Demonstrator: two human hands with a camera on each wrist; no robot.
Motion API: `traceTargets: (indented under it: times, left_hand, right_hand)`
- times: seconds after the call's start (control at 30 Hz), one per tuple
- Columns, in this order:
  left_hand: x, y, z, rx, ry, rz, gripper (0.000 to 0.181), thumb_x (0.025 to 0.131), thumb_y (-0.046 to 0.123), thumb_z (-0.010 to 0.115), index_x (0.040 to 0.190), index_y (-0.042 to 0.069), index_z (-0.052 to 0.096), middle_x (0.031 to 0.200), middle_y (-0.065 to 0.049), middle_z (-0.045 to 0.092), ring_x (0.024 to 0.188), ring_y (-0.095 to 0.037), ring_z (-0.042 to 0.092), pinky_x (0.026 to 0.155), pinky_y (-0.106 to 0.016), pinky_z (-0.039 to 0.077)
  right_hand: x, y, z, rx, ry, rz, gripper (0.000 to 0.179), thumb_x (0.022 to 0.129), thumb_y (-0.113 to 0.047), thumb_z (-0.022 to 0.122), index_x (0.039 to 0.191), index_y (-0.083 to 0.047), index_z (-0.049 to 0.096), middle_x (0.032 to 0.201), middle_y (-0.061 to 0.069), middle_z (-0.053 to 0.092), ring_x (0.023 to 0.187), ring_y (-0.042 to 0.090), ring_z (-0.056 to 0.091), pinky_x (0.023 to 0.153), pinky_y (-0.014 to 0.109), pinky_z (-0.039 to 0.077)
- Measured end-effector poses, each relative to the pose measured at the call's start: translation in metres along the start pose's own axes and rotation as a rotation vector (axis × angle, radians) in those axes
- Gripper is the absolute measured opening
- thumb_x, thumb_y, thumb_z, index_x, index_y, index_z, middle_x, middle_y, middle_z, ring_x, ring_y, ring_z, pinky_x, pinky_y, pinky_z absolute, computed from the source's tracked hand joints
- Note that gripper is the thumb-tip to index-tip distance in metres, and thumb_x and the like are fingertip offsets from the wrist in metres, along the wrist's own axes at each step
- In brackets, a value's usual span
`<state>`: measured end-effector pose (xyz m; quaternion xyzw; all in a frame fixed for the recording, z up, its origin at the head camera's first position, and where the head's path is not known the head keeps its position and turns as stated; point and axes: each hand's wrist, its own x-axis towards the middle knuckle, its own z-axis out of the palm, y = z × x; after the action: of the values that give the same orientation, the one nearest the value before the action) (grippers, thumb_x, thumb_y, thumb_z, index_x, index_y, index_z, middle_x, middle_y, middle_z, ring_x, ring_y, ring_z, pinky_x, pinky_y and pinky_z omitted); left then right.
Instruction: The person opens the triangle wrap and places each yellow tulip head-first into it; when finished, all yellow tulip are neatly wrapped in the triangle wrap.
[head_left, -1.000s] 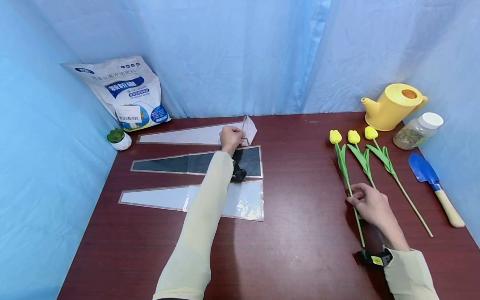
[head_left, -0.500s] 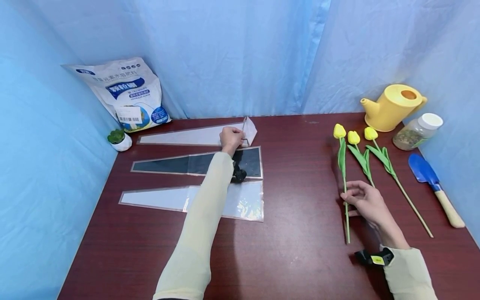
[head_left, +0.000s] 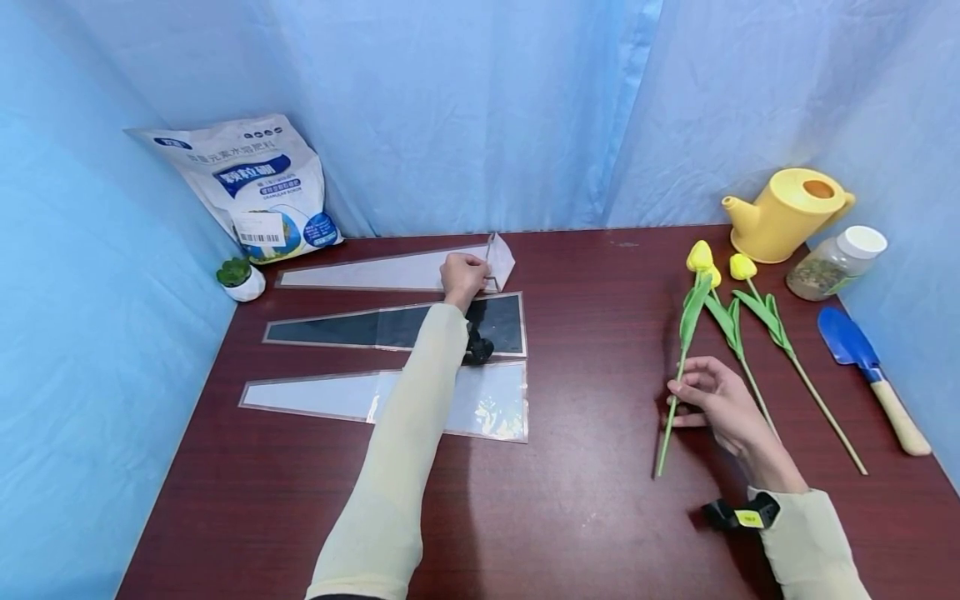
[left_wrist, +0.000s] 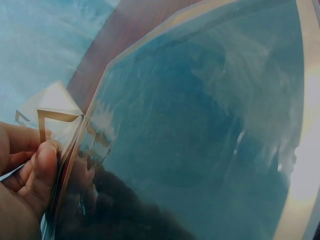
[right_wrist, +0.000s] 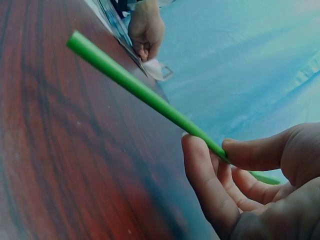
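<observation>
My right hand (head_left: 716,400) pinches the green stem of a yellow tulip (head_left: 693,312) between thumb and fingers, raised off the table. In the right wrist view the cut end of its stem (right_wrist: 120,75) points away from the hand. The lifted bloom overlaps a second tulip (head_left: 738,350) lying on the table; a third tulip (head_left: 795,367) lies to its right. At the back my left hand (head_left: 463,275) pinches the upper edge of a clear-edged white wrapping sleeve (head_left: 375,268). The sleeve's wide end stands slightly lifted there, also visible in the left wrist view.
Nearer the front lie a black sleeve (head_left: 330,327) and another white sleeve (head_left: 315,393). A fertilizer bag (head_left: 255,187) and a small potted succulent (head_left: 242,283) stand at back left. To the right are a yellow watering can (head_left: 776,217), a jar (head_left: 832,262) and a blue trowel (head_left: 873,375).
My right hand has lifted the leftmost tulip and tilted it, its stem end swinging left and its bloom moving right over the second tulip. My left hand stays on the sleeve.
</observation>
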<state>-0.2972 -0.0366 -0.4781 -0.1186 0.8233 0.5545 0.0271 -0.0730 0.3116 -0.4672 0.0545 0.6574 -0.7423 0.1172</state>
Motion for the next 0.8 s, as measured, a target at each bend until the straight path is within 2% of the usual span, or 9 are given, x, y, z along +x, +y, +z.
traceTargets:
  times: [0.43,0.8]
  left_hand:
    - [0.000,-0.001,0.000,0.017,0.010,-0.003,0.016,0.094,0.018,0.069,0.096,0.005,0.079,0.091,-0.015,0.077,0.056,-0.005,0.061,0.060,-0.025,0.055]
    - [-0.001,0.001,-0.001,0.005,0.000,-0.005,0.016,0.093,0.016,0.069,0.097,0.005,0.079,0.093,-0.015,0.077,0.057,-0.006,0.062,0.060,-0.024,0.055]
  right_hand:
    - [0.006,0.002,0.015,0.242,-0.058,-0.073,0.023,0.098,0.010,0.050,0.107,-0.009,0.041,0.085,-0.002,0.069,0.078,0.010,0.069,0.064,0.038,0.063]
    - [0.020,-0.004,0.029,0.315,-0.019,-0.071,0.020,0.100,0.005,0.050,0.108,-0.008,0.039,0.086,0.000,0.068,0.083,0.014,0.070,0.070,0.038,0.063]
